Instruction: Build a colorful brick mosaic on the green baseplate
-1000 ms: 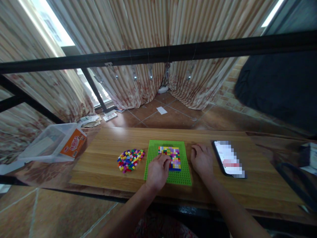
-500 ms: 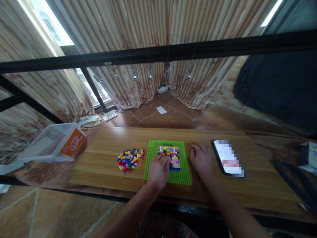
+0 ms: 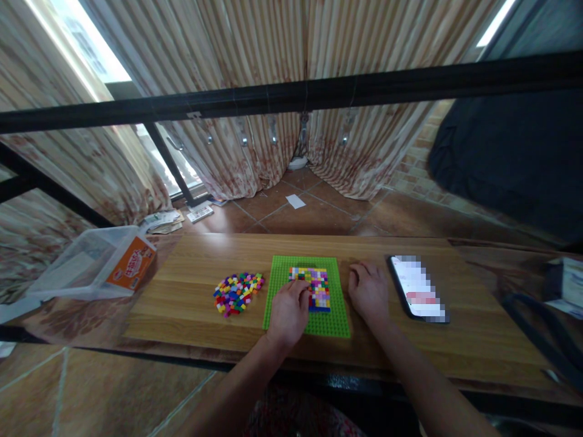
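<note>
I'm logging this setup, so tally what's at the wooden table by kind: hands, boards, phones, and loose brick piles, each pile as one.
Hands, left hand and right hand: 2
Green board: 1
Phone: 1
Loose brick pile: 1
Total: 5

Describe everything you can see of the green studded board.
The green board is a thin, plastic-looking, four-sided sheet, closely studded. It lies flat on the wooden table, between the loose brick pile and the right hand. Multicoloured bricks cover part of its middle. The left hand hides some of its near-left area; contact there is unclear.
</note>
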The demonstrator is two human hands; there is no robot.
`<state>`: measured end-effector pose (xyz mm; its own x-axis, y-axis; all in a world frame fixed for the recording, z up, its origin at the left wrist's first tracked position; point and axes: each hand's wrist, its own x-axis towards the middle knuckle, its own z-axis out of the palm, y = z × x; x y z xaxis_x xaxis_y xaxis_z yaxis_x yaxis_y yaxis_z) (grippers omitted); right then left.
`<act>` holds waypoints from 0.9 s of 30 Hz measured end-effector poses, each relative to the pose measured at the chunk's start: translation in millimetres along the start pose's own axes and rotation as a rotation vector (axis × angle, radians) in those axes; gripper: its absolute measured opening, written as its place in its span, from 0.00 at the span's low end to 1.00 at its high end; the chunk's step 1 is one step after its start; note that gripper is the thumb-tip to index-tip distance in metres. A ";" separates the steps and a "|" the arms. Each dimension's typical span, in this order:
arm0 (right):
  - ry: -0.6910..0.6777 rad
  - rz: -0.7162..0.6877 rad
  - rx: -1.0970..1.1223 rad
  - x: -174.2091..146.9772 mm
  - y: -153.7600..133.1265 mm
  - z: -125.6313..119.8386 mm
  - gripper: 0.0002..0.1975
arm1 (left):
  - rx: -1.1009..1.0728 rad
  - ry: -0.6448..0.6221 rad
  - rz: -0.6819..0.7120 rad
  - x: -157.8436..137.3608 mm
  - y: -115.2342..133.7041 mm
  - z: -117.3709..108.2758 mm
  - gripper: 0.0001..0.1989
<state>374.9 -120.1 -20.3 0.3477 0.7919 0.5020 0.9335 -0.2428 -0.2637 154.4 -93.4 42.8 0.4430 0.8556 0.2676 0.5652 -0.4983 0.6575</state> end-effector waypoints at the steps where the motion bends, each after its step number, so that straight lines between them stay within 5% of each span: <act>1: -0.006 -0.003 0.002 0.1 0.1 0.0 0.12 | -0.004 0.001 -0.002 0.6 -0.2 0.5 0.10; 27: -0.011 0.005 -0.025 -0.9 -1.5 -1.4 0.13 | -0.011 0.015 -0.048 8.0 -1.1 9.6 0.08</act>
<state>373.3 -121.2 -19.2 0.3518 0.7966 0.4916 0.9336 -0.2606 -0.2458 164.0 -87.4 37.4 0.4046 0.8808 0.2459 0.5779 -0.4547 0.6777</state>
